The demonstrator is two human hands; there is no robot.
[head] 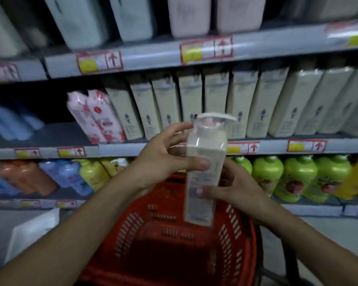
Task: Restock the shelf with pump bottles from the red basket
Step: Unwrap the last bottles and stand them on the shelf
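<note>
Head view: both hands' grip [232, 188] [163, 159] pinches cream pump bottle [203, 168].

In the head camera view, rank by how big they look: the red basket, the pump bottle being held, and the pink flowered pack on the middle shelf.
1. red basket, though nearness to the camera enlarges it.
2. pump bottle, also close to the camera.
3. pink flowered pack, farther back, so its true size is uncertain.

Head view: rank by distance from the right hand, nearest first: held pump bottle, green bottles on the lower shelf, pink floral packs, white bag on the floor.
1. Pump bottle: held in the right hand, also gripped by the left hand.
2. Green bottles: lower shelf, just right of the hand.
3. Pink floral packs: middle shelf, upper left.
4. White bag: floor, far left.
</note>
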